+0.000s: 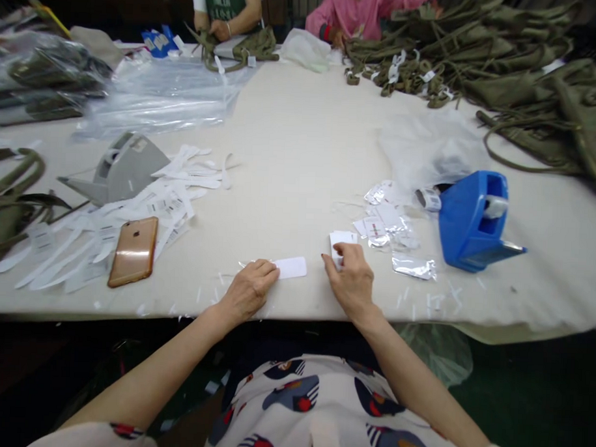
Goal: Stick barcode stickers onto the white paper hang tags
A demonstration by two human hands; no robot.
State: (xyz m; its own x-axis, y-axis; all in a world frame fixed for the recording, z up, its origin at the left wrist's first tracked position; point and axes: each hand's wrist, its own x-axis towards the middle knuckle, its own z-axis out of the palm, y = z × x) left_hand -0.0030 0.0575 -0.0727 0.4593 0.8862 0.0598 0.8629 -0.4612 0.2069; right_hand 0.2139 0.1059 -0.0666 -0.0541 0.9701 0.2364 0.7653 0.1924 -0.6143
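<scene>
My left hand (pixel 249 288) rests near the table's front edge with its fingers curled onto the end of a white label strip (pixel 291 267) that lies flat on the cream table (pixel 301 145). A little to the right, my right hand (pixel 351 277) pinches a small stack of white tags (pixel 341 240) between thumb and fingers. Several small clear packets with tags (pixel 388 226) lie just beyond that hand.
A blue tape dispenser (pixel 474 220) stands at the right. A gold phone (pixel 133 250) lies on a spread of white paper strips (pixel 132 211) at the left, by a grey holder (pixel 124 168). Olive straps and bags (pixel 479 60) pile at the back right; two other people work across the table.
</scene>
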